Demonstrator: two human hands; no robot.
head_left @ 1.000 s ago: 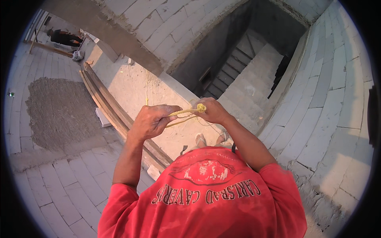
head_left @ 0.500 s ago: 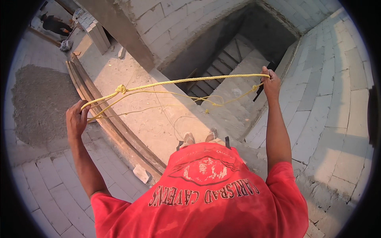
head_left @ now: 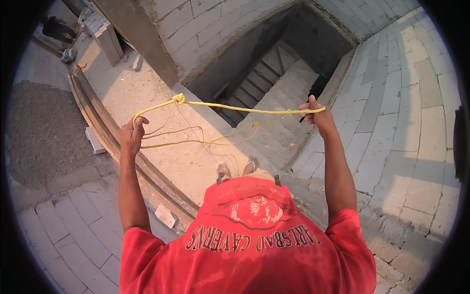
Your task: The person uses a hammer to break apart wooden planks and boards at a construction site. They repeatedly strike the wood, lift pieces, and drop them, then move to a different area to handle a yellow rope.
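A yellow rope (head_left: pixel 235 107) runs between my raised hands, with a thick knot (head_left: pixel 179 98) nearer the left end. My left hand (head_left: pixel 132 137) is closed around one end of the loop. The other end passes over my right hand (head_left: pixel 318 116), whose fingers are curled on it. Thinner, slack strands of the rope, with small knots, sag below and behind the taut upper strand. A dark, narrow object (head_left: pixel 313 95) shows beside my right hand; I cannot make out whether the hand touches it.
An opening with a concrete stairway (head_left: pixel 281 93) drops away ahead. Long wooden planks (head_left: pixel 142 161) lie to my left beside grey rubble (head_left: pixel 44 132). Pale block walls (head_left: pixel 391 117) rise at the right. A person (head_left: pixel 58 29) bends down at the far left, near stacked blocks (head_left: pixel 105 39).
My hands have come closer together, the left one moving right and the right one slightly left and lower. The upper strand has slackened, and its knot has shifted right and up.
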